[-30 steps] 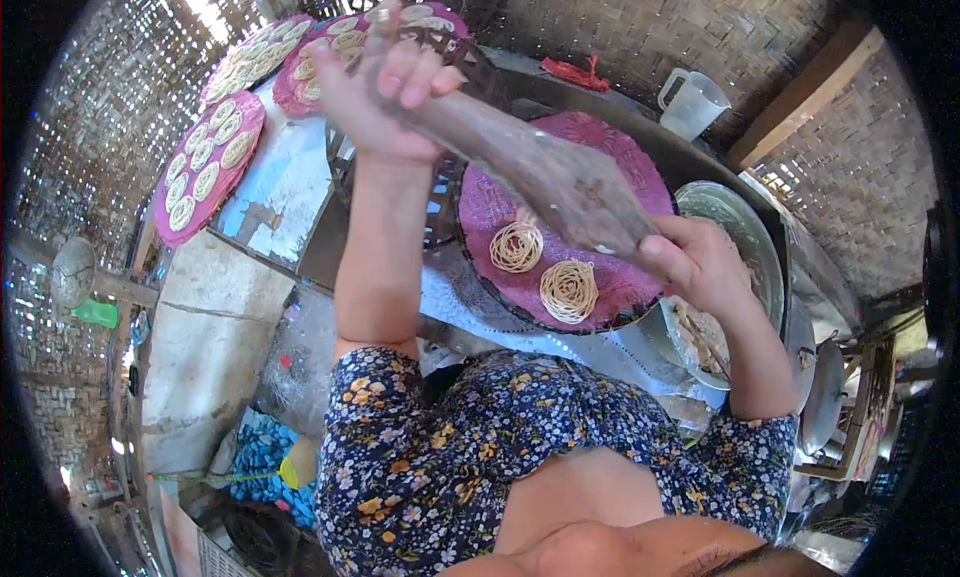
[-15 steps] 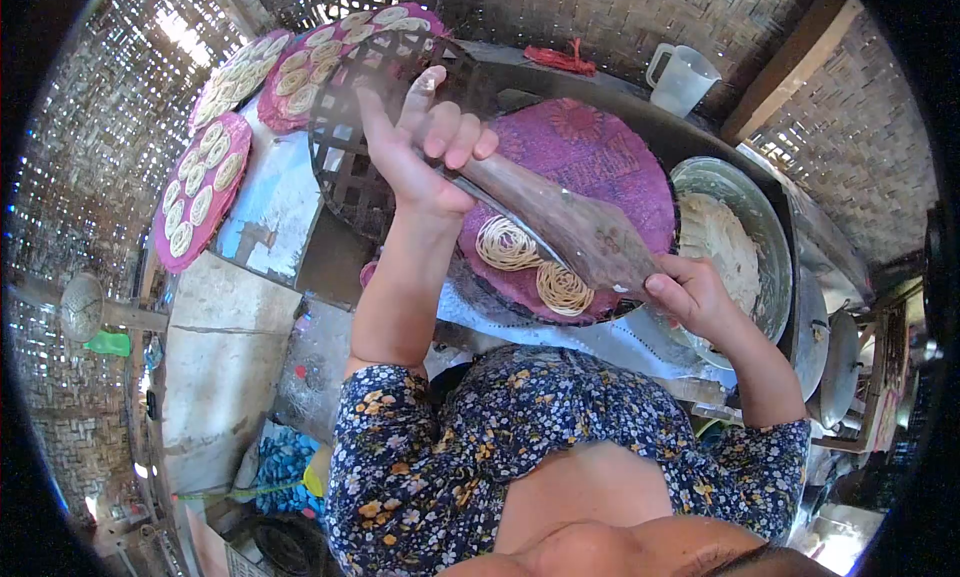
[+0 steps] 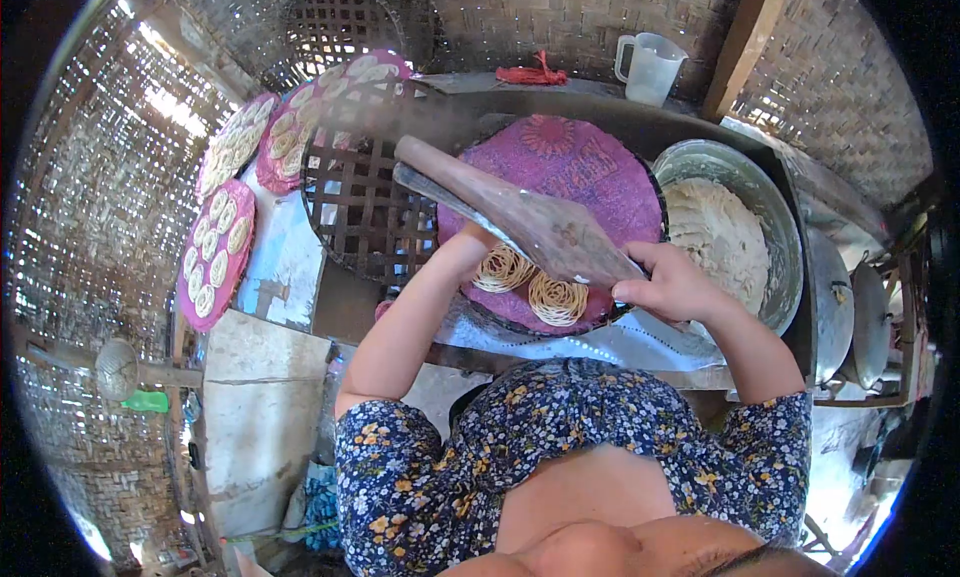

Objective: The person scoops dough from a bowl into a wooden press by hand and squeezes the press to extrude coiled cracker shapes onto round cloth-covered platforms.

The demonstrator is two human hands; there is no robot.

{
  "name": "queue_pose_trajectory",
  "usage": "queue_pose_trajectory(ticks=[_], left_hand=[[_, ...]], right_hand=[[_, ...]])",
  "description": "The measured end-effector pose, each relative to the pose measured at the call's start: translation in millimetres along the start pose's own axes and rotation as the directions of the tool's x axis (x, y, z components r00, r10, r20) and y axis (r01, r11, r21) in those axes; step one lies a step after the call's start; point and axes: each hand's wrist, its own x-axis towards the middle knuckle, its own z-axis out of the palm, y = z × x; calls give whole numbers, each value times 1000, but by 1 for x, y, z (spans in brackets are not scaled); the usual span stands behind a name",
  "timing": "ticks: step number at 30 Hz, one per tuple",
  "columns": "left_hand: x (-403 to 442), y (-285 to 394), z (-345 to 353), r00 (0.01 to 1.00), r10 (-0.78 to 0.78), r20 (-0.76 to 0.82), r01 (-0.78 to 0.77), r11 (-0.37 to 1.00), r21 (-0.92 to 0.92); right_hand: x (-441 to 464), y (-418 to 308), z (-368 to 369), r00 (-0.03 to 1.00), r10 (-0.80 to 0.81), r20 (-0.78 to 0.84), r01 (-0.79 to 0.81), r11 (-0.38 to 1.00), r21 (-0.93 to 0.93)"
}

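Observation:
A worn wooden press [image 3: 545,227] with two long handles lies slantwise over a round tray with a pink-purple cloth [image 3: 570,157]. My right hand [image 3: 665,282] is closed on the press's right end. My left hand [image 3: 480,239] is under its left part, near the lower handle, and its fingers are hidden behind the press. Two coils of noodles, a left one [image 3: 502,269] and a right one [image 3: 557,301], lie on the cloth just below the press. To the right stands a large basin [image 3: 790,247] holding pale dough [image 3: 715,239].
An openwork woven tray [image 3: 370,212] sits left of the cloth-covered one. Further left, pink cloth trays [image 3: 236,247] carry several noodle coils. A clear plastic jug [image 3: 650,72] and a red bag [image 3: 532,74] rest on the back ledge. Round metal lids [image 3: 832,302] stand at the right.
My left hand has dropped from the upper handle end to below the press, while my right hand keeps its hold. The view has shifted, showing more of the basin and the openwork tray.

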Motion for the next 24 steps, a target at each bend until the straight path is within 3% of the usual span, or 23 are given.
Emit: queue_pose_trajectory(ticks=[2, 8, 11, 14, 17, 19, 20, 22, 24], left_hand=[[2, -10, -5, 997, 73, 14, -75, 983, 167], [-4, -3, -2, 994, -48, 102, 39, 995, 89], [-8, -1, -1, 990, -114, 82, 100, 981, 166], [16, -29, -30, 988, -13, 151, -37, 946, 323], [10, -19, -29, 981, 152, -116, -18, 674, 738], [5, -21, -36, 965, 257, -60, -73, 480, 874], [2, -22, -39, 953, 302, -23, -95, 370, 924], [-10, -21, -41, 951, 305, 47, -138, 288, 948], [-23, -18, -38, 937, 331, 111, -162, 133, 978]], right_hand=[[2, -2, 0, 1000, 11, 1, -10, 1000, -14], [7, 7, 3, 994, -79, -75, 77, 997, -31], [11, 15, 4, 993, -70, -97, 71, 997, 10], [14, 21, 4, 989, -48, -142, 53, 998, 34], [9, 12, -1, 987, 43, -153, -27, 994, 104], [4, 6, -6, 983, 140, -120, -122, 982, 147], [5, 9, -6, 985, 85, -152, -65, 989, 130], [5, 21, -6, 976, -26, -214, 47, 995, 94], [2, 26, -8, 975, -14, -221, 36, 995, 96]])
